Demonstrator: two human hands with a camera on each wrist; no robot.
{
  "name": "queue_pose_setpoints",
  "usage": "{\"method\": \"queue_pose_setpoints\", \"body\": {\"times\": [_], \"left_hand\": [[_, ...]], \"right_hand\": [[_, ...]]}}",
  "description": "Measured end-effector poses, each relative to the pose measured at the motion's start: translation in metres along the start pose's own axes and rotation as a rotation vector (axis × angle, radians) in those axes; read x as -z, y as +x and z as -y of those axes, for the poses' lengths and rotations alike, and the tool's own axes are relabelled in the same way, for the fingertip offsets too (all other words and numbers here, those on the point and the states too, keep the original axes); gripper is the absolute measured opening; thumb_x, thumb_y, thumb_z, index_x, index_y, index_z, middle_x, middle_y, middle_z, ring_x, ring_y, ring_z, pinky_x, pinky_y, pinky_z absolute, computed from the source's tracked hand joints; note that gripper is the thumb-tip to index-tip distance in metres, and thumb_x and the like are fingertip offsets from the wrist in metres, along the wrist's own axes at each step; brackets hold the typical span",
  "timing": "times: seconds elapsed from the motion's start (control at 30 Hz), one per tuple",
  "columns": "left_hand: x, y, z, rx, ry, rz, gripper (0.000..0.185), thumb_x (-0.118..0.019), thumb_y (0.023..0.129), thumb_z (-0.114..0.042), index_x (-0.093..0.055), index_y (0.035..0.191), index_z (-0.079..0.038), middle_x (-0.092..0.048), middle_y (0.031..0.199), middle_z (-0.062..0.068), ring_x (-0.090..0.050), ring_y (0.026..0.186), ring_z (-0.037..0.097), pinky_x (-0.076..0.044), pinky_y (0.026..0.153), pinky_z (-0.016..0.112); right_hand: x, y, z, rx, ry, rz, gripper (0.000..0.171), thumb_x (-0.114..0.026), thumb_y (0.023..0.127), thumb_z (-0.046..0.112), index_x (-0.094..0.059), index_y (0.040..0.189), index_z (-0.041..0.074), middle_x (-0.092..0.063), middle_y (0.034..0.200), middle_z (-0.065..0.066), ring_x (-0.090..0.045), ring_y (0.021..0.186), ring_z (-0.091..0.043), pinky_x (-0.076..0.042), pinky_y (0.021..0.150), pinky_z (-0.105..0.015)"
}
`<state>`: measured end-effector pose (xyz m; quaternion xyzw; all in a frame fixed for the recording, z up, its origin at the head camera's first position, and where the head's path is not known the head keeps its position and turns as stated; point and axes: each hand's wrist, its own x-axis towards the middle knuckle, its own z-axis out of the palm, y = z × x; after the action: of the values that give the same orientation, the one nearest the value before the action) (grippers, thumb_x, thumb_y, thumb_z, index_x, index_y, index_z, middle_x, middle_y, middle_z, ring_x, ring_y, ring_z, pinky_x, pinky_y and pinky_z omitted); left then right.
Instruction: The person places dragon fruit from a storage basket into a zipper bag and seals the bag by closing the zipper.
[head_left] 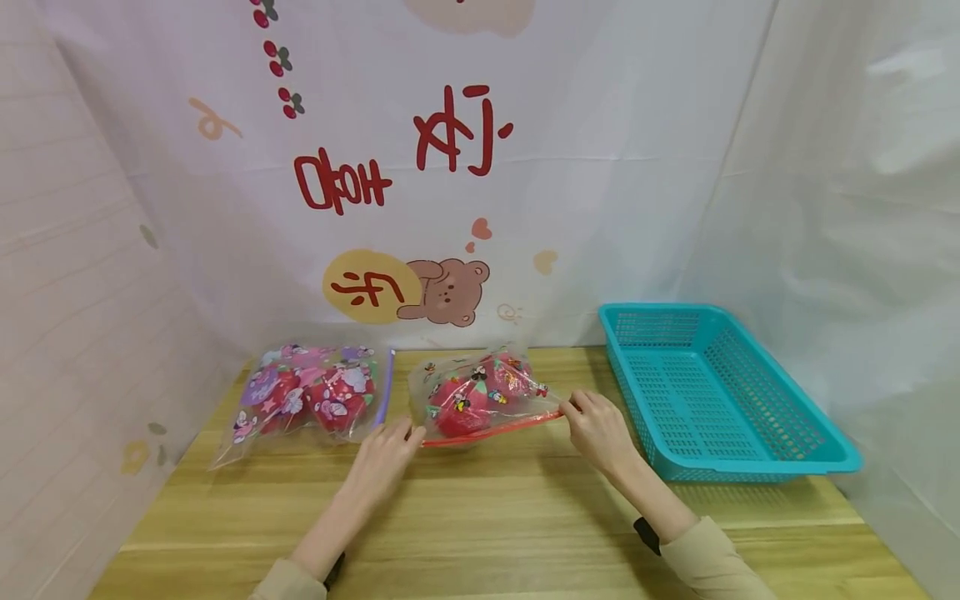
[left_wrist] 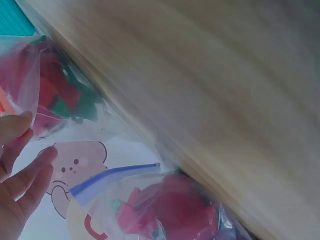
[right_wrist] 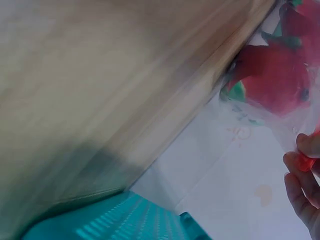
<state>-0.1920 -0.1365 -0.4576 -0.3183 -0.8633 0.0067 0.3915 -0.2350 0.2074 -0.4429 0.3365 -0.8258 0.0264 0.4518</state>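
Observation:
A clear zip bag (head_left: 468,398) with a red zip strip and cartoon prints lies on the table, with red and green items inside it. My left hand (head_left: 386,460) pinches the left end of the red strip between thumb and finger. At the strip's other end, my right hand (head_left: 600,427) grips the corner, and the strip runs taut between the two. The right wrist view shows thumb and fingers of the right hand (right_wrist: 306,172) closed on the red end. Left of the hands lies a second zip bag (head_left: 311,392) with a purple strip, also holding red items.
A turquoise plastic basket (head_left: 750,467) stands at the right, close to my right forearm. Wood-grain table (head_left: 487,533) stretches in front of the bags. Behind them hangs a white printed cloth (head_left: 600,208) with a bear and red characters.

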Motion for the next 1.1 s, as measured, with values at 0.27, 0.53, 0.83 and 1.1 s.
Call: {"method": "queue_pose_setpoints", "body": {"times": [0.27, 0.53, 0.83, 1.1], "left_hand": [[0.002, -0.005, 0.004, -0.084, -0.009, 0.079, 0.018, -0.064, 0.073, 0.001, -0.058, 0.086, -0.009, -0.064, 0.082, 0.004, -0.064, 0.076, 0.021, -0.053, 0.069, 0.032], [0.003, -0.008, 0.01, -0.266, 0.068, 0.024, 0.009, -0.052, 0.081, -0.01, -0.059, 0.086, -0.012, -0.068, 0.079, 0.0, -0.066, 0.075, 0.015, -0.054, 0.072, 0.03], [0.007, -0.005, 0.006, -0.364, 0.124, -0.007, 0.014, -0.048, 0.081, -0.01, -0.06, 0.085, -0.014, -0.071, 0.08, -0.003, -0.067, 0.075, 0.013, -0.052, 0.071, 0.028], [0.006, -0.009, 0.008, -0.361, 0.137, -0.077, 0.014, -0.046, 0.083, -0.013, -0.059, 0.082, -0.012, -0.07, 0.083, -0.001, -0.067, 0.079, 0.014, -0.051, 0.069, 0.029]], "right_hand": [[0.008, -0.001, 0.009, 0.011, -0.097, 0.096, 0.01, -0.064, 0.068, -0.002, -0.059, 0.072, 0.005, -0.055, 0.069, -0.008, -0.055, 0.062, -0.025, -0.045, 0.053, -0.035], [0.01, 0.027, 0.07, 0.141, -0.098, 0.076, 0.028, -0.072, 0.069, 0.019, -0.065, 0.095, 0.013, -0.065, 0.094, -0.005, -0.061, 0.09, -0.026, -0.05, 0.073, -0.038], [-0.029, 0.055, 0.128, 0.401, -0.059, -0.073, 0.028, -0.044, 0.094, 0.025, -0.072, 0.09, 0.022, -0.067, 0.085, 0.01, -0.061, 0.078, -0.011, -0.047, 0.07, -0.025], [-0.047, 0.063, 0.144, 0.423, -0.024, -0.093, 0.024, -0.053, 0.089, 0.021, -0.067, 0.07, 0.02, -0.064, 0.07, 0.009, -0.059, 0.071, -0.01, -0.045, 0.066, -0.024]]}}
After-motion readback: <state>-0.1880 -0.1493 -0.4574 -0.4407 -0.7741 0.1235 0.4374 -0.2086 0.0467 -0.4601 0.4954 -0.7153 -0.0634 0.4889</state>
